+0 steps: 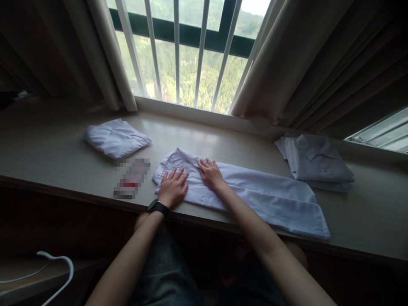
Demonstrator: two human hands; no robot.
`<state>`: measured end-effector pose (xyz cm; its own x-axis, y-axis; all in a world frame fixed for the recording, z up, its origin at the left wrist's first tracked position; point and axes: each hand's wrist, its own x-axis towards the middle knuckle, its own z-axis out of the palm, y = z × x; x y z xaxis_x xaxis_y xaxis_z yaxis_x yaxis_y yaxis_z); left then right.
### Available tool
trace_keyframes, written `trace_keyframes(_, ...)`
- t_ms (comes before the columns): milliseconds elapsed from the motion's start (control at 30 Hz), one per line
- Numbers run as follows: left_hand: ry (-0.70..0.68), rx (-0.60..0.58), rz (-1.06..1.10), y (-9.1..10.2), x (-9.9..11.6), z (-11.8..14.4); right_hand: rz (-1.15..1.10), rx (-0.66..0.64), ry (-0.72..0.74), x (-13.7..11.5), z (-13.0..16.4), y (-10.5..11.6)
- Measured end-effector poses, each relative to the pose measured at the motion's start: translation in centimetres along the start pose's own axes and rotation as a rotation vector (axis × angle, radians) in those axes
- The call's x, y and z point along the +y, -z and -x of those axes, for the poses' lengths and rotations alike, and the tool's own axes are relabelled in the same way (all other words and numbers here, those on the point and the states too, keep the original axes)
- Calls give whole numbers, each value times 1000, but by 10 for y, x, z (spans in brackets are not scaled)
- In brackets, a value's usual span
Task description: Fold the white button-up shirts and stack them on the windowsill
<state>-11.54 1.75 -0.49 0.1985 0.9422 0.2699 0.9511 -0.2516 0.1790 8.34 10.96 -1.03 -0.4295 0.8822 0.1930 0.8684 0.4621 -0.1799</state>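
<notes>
A white shirt [255, 187], folded into a long strip, lies flat along the front of the pale wooden ledge [197, 134]. My left hand [174, 187] rests on its left end with the fingers spread; a dark watch sits on that wrist. Farther right and slightly higher, my right hand [209, 172] lies on the same cloth, fingers stretched out. Both palms face down, and neither hand grips anything that I can see.
A folded white garment [116, 138] lies at the left, with a blurred-out flat object [132, 178] before it. Folded white shirts [315, 159] are stacked at the right. Curtains [270, 59] flank a barred window [191, 55]. A white hanger [68, 265] shows at lower left.
</notes>
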Motion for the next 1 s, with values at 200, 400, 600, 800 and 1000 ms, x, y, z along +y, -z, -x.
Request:
trace_keyframes(200, 11, 31, 24, 6, 1, -1, 36, -78, 31, 0, 4, -3)
trace_keyframes(400, -114, 57, 16, 5, 8, -51, -4, -117, 2, 0, 0, -3)
trace_keyframes(600, -58, -83, 23, -25, -5, -79, -228, -200, -52, 11, -7, 19)
trace_keyframes(800, -68, -61, 28, -31, -9, -74, -160, 37, 90, 6, 42, 34)
trace_keyframes(1000, -89, -128, 44, -19, -14, -78, 0, -75, 103, 0, 65, 13)
